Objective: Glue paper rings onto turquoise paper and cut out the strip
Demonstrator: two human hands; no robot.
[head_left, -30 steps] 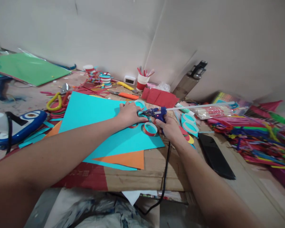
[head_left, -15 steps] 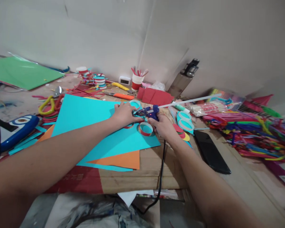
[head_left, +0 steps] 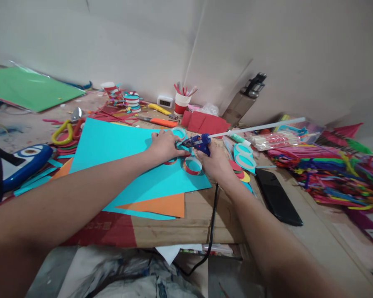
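Note:
My right hand (head_left: 216, 161) is wrapped round the handle of a blue hot glue gun (head_left: 202, 142). Its nozzle points left, and a long white glue stick (head_left: 261, 126) sticks out of its back. Right at the nozzle are the curled fingers of my left hand (head_left: 163, 147), pinching something small that they mostly hide. Both hands are over a turquoise paper sheet (head_left: 112, 140). Close by stand a red-and-turquoise paper ring (head_left: 193, 170), near my right fingers, and another turquoise ring (head_left: 178, 132) behind my left hand. Part of a third ring (head_left: 170, 162) shows beneath my left hand.
The gun's black cord (head_left: 213, 219) hangs over the table's front edge. At right lie a black phone (head_left: 278, 196) and colourful pipe cleaners (head_left: 317, 165). Behind are an orange cutter (head_left: 163, 122), a paper cup (head_left: 182, 102) and a bottle (head_left: 240, 103). Yellow-handled scissors (head_left: 62, 133) lie left.
The view has shifted slightly, moving the scene a little to the right. Both hands and the glue gun keep nearly the same place over the paper.

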